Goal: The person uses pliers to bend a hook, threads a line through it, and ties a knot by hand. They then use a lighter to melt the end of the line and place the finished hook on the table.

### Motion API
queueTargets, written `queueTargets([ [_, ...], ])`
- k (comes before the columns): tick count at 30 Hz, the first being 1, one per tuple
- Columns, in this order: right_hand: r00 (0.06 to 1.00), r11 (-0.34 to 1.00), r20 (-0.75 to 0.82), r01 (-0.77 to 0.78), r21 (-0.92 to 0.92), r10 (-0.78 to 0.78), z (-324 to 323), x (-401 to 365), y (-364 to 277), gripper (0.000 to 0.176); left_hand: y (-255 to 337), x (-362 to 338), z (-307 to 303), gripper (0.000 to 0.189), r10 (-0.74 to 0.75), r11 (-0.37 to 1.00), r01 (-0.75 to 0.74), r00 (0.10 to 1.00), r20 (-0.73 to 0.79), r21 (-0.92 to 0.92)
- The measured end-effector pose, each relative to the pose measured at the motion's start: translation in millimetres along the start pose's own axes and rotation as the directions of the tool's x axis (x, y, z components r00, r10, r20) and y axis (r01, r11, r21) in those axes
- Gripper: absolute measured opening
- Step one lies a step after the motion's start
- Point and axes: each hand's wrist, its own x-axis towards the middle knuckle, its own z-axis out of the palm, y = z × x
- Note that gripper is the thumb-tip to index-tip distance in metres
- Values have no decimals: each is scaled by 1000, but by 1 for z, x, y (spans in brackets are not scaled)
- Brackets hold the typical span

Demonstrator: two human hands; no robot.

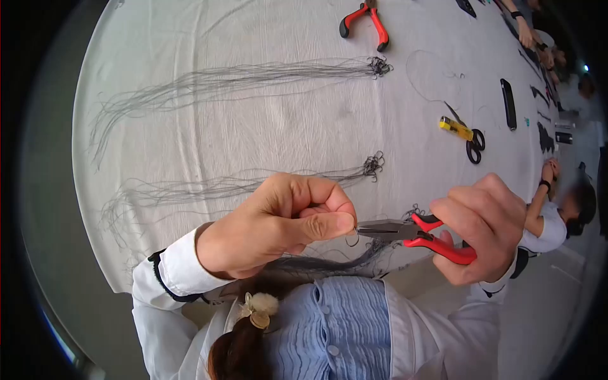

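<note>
My left hand (pixel 278 221) is closed, pinching a small dark fish hook (pixel 353 240) between thumb and forefinger. The hook's bend hangs below the fingertips; the rest of it is hidden. My right hand (pixel 484 225) is wrapped around the red handles of needle-nose pliers (pixel 389 230). Their jaw tips meet the hook right at my left thumb tip. Behind my left hand lies a bundle of thin lines with a cluster of hooks (pixel 373 165) at its right end. Beneath the pliers, another dark bundle of lines (pixel 316 263) is partly covered.
A further hook cluster (pixel 380 66) with long lines lies across the white cloth (pixel 253 133). Red-handled pliers (pixel 365 25), scissors (pixel 475 145), a yellow cutter (pixel 456 128) and a black phone (pixel 508 104) are also on it. Other people sit along the right side.
</note>
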Motion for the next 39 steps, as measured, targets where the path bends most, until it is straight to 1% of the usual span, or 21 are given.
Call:
queueTargets([
  [3,1000,1000,27,12,-14,-11,-3,0,-2,36,0,-1,1,15,-23,1000,23,999,25,-3],
  [5,1000,999,16,24,-31,-24,-2,1,-2,33,1,0,0,15,-25,999,24,999,21,39],
  [9,999,998,15,43,-53,-42,-1,1,-3,32,0,1,-1,15,-12,998,10,1000,29,66],
  [14,997,989,-4,70,-129,-71,-1,-1,-5,35,-2,1,-1,13,8,993,-8,1000,3,115],
  [18,996,987,7,88,-136,-88,-4,-1,-3,37,-1,2,-2,13,-20,994,19,1000,8,110],
  [20,1000,998,-6,11,-63,-11,-5,0,0,41,-3,3,-3,13,-7,1000,6,1000,31,16],
  [21,1000,998,-6,11,-65,-11,-5,0,3,41,-3,4,-3,13,-6,1000,5,999,32,17],
  [23,994,991,36,-104,84,102,-3,-1,9,44,-3,4,-4,15,12,999,-13,1000,22,32],
  [25,995,991,35,-96,89,93,-1,-2,10,45,-4,5,-5,15,6,1000,-7,1000,29,10],
  [27,999,992,26,-23,123,20,1,-2,10,44,-4,5,-5,15,-6,1000,7,999,40,-18],
  [29,1000,995,28,-5,95,2,0,0,9,43,-2,5,-5,16,-26,996,34,995,91,-88],
  [30,999,998,28,19,66,-21,0,1,9,43,-2,5,-6,16,-28,995,36,995,91,-89],
  [32,999,997,37,25,76,-27,-1,4,9,43,-1,5,-8,16,-31,996,40,992,124,-75],
  [37,997,996,59,54,70,-58,-4,7,8,42,1,6,-10,15,-39,999,40,995,97,-11],
  [39,996,996,53,75,39,-77,-3,7,7,41,2,6,-11,16,-41,999,40,995,95,10],
])
